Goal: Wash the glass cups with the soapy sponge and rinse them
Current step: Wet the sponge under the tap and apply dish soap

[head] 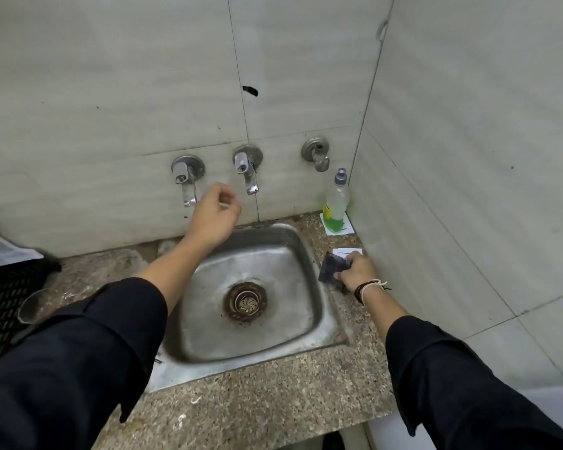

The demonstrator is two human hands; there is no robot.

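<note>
On the right side of the bench (273, 407), the right hand (355, 271) grips a dark sponge (332, 266) just beside the sink (319, 323). The left hand (213, 216) is up over the far edge of the sink, between two taps (186, 180), with its fingers loosely curled and holding nothing. A glass cup (33, 305) sits on the left by a black crate (0, 306), partly hidden by the sleeve. A soap bottle (337, 203) stands in the far right corner.

Hands (213, 212) over steel sink (306, 319)
</note>
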